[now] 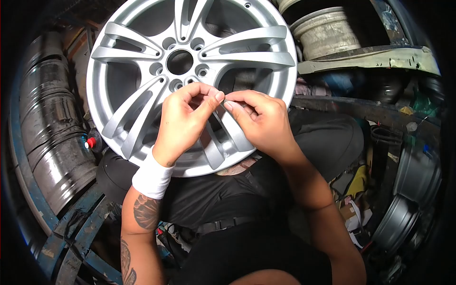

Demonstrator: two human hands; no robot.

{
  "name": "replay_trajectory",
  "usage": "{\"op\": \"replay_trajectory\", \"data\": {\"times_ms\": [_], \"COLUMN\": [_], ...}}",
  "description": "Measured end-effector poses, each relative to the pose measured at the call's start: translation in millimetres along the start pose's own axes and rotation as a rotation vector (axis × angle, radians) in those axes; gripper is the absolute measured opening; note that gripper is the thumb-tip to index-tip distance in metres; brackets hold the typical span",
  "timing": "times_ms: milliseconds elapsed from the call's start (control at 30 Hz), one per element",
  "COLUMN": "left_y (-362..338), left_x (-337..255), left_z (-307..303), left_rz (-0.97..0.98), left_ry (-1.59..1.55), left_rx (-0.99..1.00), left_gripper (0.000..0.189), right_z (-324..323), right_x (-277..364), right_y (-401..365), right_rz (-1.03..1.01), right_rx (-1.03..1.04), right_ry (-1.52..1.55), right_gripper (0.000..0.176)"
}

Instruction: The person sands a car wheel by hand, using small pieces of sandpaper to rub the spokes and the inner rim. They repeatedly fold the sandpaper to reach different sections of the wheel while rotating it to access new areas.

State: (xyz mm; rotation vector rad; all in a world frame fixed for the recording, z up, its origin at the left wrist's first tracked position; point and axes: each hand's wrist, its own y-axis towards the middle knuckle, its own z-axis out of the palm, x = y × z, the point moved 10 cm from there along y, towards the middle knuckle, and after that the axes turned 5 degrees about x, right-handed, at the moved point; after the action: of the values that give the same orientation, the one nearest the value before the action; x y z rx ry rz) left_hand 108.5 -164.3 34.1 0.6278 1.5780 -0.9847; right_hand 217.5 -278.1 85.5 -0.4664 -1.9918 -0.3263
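A silver alloy wheel rim (242,50) with paired spokes and a round centre hole stands tilted in front of my lap. Both my hands are raised over its lower spokes, fingertips almost meeting. My left hand (186,116), with a white wristband (153,176) below it, is closed in a pinch of thumb and index finger. My right hand (266,121) makes a similar pinch just beside it. Whatever lies between the fingertips is too small to make out. Bolt holes of the rim show just above my left fingers.
Dark metal drums or stacked rims (59,137) line the left side, near a bottle with a red cap (91,142). A worn rim (327,35) lies at upper right above a pale metal ledge (370,59). More grey rims (396,221) stand at lower right. Blue metal bars (90,228) cross at lower left.
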Motion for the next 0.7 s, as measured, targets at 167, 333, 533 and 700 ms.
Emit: {"op": "replay_trajectory", "data": {"times_ms": [167, 333, 533, 700], "left_y": [-6, -5, -5, -11], "left_x": [7, -17, -41, -51], "left_z": [21, -5, -34, -19], "left_rz": [-0.102, -0.037, 0.223, 0.356], "left_ry": [-0.253, 0.126, 0.313, 0.363], "left_rx": [0.211, 0.085, -0.165, -0.140], "left_gripper": [0.020, 0.027, 0.020, 0.014], "right_z": [-6, 12, 56, 57], "right_x": [4, 15, 0, 2], "right_y": [-22, -51, -72, -66], "right_rz": [0.102, -0.069, 0.019, 0.066], "right_rx": [0.019, 0.141, 0.411, 0.419], "right_ry": [-0.011, -0.230, -0.439, -0.376], "right_gripper": [0.016, 0.007, 0.008, 0.010]}}
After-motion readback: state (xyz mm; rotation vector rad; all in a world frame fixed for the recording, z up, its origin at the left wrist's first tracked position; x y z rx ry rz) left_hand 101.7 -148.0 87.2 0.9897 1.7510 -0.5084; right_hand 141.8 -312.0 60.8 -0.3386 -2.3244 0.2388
